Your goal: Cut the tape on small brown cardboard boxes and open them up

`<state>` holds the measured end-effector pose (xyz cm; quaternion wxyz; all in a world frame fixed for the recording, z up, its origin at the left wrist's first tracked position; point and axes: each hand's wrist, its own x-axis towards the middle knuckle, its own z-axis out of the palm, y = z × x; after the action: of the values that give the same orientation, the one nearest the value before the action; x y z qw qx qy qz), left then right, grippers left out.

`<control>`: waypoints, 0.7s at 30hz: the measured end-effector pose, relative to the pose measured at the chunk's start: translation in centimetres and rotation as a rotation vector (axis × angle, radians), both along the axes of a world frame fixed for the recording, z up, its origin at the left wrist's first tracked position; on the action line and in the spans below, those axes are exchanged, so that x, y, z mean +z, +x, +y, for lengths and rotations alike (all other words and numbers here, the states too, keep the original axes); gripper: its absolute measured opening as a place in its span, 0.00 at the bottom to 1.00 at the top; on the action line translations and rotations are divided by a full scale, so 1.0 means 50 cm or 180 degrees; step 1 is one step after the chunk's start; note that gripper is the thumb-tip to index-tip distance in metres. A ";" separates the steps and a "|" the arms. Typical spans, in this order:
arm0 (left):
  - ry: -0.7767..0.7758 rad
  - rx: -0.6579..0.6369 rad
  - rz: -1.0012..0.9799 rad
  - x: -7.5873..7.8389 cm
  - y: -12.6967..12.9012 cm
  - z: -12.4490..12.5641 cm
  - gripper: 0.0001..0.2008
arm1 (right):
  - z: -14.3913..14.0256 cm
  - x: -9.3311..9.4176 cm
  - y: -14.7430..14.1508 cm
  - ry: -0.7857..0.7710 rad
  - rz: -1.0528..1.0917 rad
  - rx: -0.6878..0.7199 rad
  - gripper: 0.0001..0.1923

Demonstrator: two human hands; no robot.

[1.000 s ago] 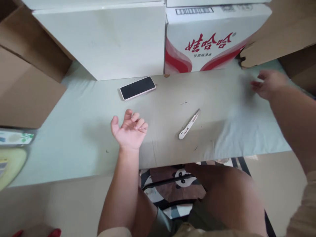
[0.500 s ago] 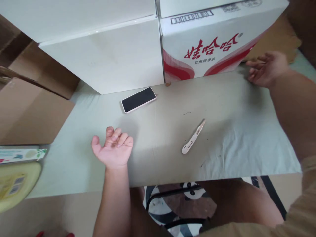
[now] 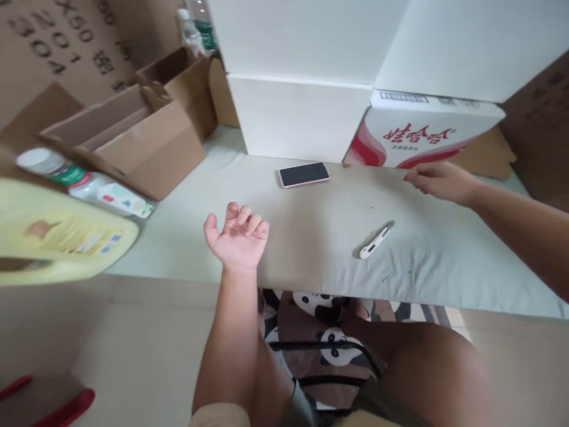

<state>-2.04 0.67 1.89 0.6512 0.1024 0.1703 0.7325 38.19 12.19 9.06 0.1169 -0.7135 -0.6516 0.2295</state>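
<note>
Hands lie on the pale sheet-covered surface [image 3: 178, 249], neither gripping anything. Left hand [image 3: 237, 240] rests palm up near the front edge, fingers loosely curled and empty. Right hand [image 3: 438, 181] reaches far forward, fingers flat and extended, touching the bottom front edge of the red-and-white printed carton [image 3: 422, 133], which looks tilted up off the surface on its left side. White box cutter [image 3: 376, 240] lies unheld between the two hands, nearer the right one, with the phone [image 3: 304, 174] face up beyond the left hand. By the look of it the carton is unopened and the cutter not yet picked up, so nearly all the work remains
</note>
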 end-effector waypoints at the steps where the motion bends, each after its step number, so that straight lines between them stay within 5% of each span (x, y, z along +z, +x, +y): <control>1: 0.0059 0.0034 -0.0041 0.004 -0.010 -0.010 0.21 | -0.009 0.013 -0.050 -0.0051 -0.0172 0.0269 0.05; 6: 0.0213 0.0332 -0.0078 0.014 -0.068 -0.059 0.21 | -0.037 0.037 -0.338 0.0216 -0.0901 0.1594 0.13; 11: 0.0200 0.0666 0.0065 0.020 -0.120 -0.091 0.24 | -0.045 0.021 -0.644 0.0777 -0.0803 0.2919 0.15; 17: 0.0272 0.0779 0.0071 0.020 -0.149 -0.099 0.24 | -0.057 0.063 -0.960 0.1019 -0.0206 0.2941 0.37; 21: 0.0247 0.0719 -0.0077 0.019 -0.157 -0.100 0.22 | -0.036 0.073 -1.054 0.0924 -0.0444 0.2759 0.25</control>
<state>-9.90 -4.33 2.82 0.5621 0.0989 0.1444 0.8084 -14.49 10.37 12.72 0.0648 -0.3652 -0.9215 0.1151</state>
